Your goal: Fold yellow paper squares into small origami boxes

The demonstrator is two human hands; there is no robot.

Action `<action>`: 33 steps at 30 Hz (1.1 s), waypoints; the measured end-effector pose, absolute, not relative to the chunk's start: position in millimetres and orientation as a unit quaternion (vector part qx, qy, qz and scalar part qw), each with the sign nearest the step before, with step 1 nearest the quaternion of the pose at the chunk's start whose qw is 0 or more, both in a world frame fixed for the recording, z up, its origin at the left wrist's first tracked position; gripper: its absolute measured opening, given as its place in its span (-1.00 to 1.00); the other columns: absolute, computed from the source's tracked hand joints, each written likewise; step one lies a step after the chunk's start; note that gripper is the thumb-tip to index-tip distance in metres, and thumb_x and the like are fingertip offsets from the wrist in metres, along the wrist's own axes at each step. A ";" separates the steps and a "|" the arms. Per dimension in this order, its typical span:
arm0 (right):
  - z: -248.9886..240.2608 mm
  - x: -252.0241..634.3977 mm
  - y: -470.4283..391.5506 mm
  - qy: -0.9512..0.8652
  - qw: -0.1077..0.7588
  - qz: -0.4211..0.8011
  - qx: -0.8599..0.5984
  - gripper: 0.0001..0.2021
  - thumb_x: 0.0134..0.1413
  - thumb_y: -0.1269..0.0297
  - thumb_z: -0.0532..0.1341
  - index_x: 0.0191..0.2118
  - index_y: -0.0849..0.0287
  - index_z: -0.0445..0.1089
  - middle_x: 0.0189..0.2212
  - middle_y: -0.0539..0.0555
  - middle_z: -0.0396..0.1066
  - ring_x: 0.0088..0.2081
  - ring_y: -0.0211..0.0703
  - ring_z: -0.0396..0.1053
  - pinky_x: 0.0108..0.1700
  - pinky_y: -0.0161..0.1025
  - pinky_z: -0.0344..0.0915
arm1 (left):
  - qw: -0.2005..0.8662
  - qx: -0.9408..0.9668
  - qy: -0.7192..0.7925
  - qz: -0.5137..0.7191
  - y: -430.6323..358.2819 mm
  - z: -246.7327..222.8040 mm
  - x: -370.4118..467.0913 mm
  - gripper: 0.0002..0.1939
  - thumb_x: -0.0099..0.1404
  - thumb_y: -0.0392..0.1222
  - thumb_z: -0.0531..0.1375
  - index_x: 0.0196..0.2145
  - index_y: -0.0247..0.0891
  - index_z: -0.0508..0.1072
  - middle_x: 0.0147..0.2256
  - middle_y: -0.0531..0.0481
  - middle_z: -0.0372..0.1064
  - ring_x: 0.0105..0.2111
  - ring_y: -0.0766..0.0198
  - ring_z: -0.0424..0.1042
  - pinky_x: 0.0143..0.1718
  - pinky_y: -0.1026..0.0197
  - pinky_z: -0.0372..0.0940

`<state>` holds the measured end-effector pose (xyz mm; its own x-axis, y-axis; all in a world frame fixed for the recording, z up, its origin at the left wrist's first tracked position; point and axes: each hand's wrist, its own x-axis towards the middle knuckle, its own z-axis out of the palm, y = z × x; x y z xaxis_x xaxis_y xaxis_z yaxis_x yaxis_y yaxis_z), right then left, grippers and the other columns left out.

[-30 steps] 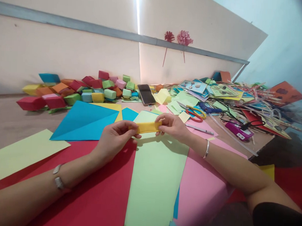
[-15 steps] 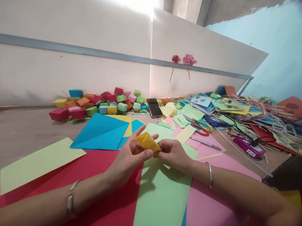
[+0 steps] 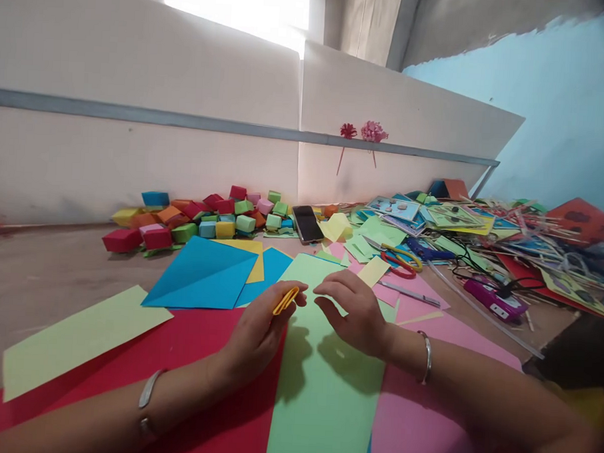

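folded yellow paper [image 3: 285,301] is resting in the left hand [image 3: 262,321], whose thumb and fingers are closing on it, above the seam of red [image 3: 196,362] and light green sheets [image 3: 327,388]. the right hand [image 3: 354,312] is holding nothing, its thumb and fingertips standing moderately apart, just beside the left. beyond the left hand, a blue sheet [image 3: 200,272] is lying before a heap of coloured paper boxes [image 3: 225,230]; beyond the right, scissors [image 3: 400,263] and a metallic cutter [image 3: 410,293] are lying near a pink sheet [image 3: 420,385]. a phone [image 3: 308,225] is lying beyond both hands.
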<state>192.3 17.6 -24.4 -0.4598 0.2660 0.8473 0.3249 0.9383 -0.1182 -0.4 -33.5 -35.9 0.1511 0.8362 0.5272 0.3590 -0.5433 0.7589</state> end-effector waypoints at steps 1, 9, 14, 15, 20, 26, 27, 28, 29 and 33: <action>-18.9 193.4 14.8 -0.847 0.503 -0.064 -0.159 -0.84 0.22 0.44 0.16 -0.12 0.24 0.44 -0.30 0.16 0.44 -0.24 -0.17 0.38 -0.22 -0.23 0.39 | 0.222 0.731 0.423 0.488 -33.5 -35.3 -0.4 -0.77 0.44 -0.11 -0.02 -0.06 -0.15 0.37 -0.26 -0.06 0.45 -0.24 0.16 0.44 -0.17 0.14 0.33; -9.8 194.3 6.1 -0.834 0.507 -0.184 -0.119 -0.69 0.19 0.44 0.24 0.03 0.07 0.46 -0.12 0.14 0.40 -0.05 -0.14 0.34 -0.05 -0.19 0.41 | 0.227 0.762 0.415 0.442 -37.8 -36.9 1.2 -0.84 0.40 -0.16 0.01 -0.13 -0.16 0.34 -0.17 -0.12 0.44 -0.18 0.12 0.41 -0.16 0.13 0.31; -10.2 197.6 10.4 -0.853 0.477 -0.200 -0.068 -0.70 0.17 0.45 0.26 0.02 0.10 0.47 -0.15 0.14 0.45 -0.07 -0.13 0.36 -0.08 -0.22 0.40 | 0.360 0.731 0.391 0.427 -45.3 -32.9 3.0 -0.75 0.44 -0.05 0.00 0.01 -0.10 0.29 -0.12 -0.07 0.38 -0.12 0.15 0.37 -0.12 0.16 0.32; -9.4 198.0 10.2 -0.857 0.472 -0.200 -0.060 -0.70 0.18 0.44 0.25 0.03 0.10 0.46 -0.16 0.12 0.46 -0.07 -0.15 0.36 -0.09 -0.23 0.39 | 0.385 0.723 0.387 0.423 -46.6 -31.8 3.2 -0.74 0.45 -0.03 0.00 0.03 -0.10 0.28 -0.14 -0.06 0.37 -0.13 0.15 0.36 -0.12 0.15 0.32; -9.1 197.2 7.1 -0.851 0.500 -0.143 -0.075 -0.74 0.21 0.41 0.23 0.00 0.05 0.45 -0.23 0.04 0.47 -0.13 -0.22 0.38 -0.12 -0.27 0.41 | 0.413 0.726 0.381 0.397 -51.4 -29.4 3.1 -0.75 0.46 -0.02 -0.01 0.04 -0.04 0.27 -0.20 0.00 0.31 -0.21 0.20 0.31 -0.14 0.18 0.32; -13.4 197.9 6.4 -0.855 0.490 -0.156 -0.071 -0.72 0.24 0.44 0.19 0.02 0.03 0.45 -0.26 0.05 0.44 -0.17 -0.22 0.39 -0.17 -0.27 0.40 | 0.437 0.710 0.394 0.388 -56.2 -28.6 5.8 -0.73 0.43 0.02 0.01 0.00 -0.06 0.31 -0.26 -0.02 0.32 -0.26 0.18 0.31 -0.22 0.16 0.32; -13.9 198.5 7.1 -0.856 0.486 -0.158 -0.071 -0.73 0.25 0.44 0.18 0.01 0.04 0.45 -0.26 0.05 0.44 -0.16 -0.22 0.39 -0.17 -0.27 0.40 | 0.450 0.700 0.394 0.390 -57.0 -28.1 6.5 -0.72 0.42 0.05 0.03 -0.01 -0.07 0.32 -0.28 -0.02 0.32 -0.28 0.17 0.31 -0.25 0.15 0.31; -14.2 199.0 8.1 -0.859 0.482 -0.158 -0.071 -0.74 0.25 0.44 0.18 -0.01 0.04 0.46 -0.25 0.06 0.44 -0.16 -0.22 0.38 -0.17 -0.27 0.40 | 0.462 0.691 0.393 0.393 -57.6 -27.6 7.1 -0.71 0.41 0.06 0.04 -0.03 -0.09 0.33 -0.30 -0.02 0.32 -0.30 0.16 0.32 -0.27 0.14 0.31; -14.5 199.5 9.1 -0.862 0.477 -0.157 -0.069 -0.76 0.25 0.43 0.19 -0.03 0.05 0.46 -0.23 0.06 0.44 -0.15 -0.21 0.38 -0.16 -0.26 0.40 | 0.471 0.684 0.392 0.397 -58.0 -27.1 7.5 -0.70 0.40 0.08 0.05 -0.04 -0.10 0.34 -0.31 -0.02 0.33 -0.31 0.16 0.32 -0.28 0.14 0.31; -14.8 199.9 12.9 -0.871 0.466 -0.145 -0.057 -0.79 0.22 0.41 0.23 -0.05 0.07 0.47 -0.24 0.06 0.44 -0.13 -0.21 0.36 -0.13 -0.25 0.40 | 0.472 0.680 0.393 0.401 -58.2 -25.9 7.9 -0.70 0.40 0.06 0.05 -0.01 -0.08 0.33 -0.31 -0.02 0.33 -0.30 0.16 0.33 -0.27 0.13 0.31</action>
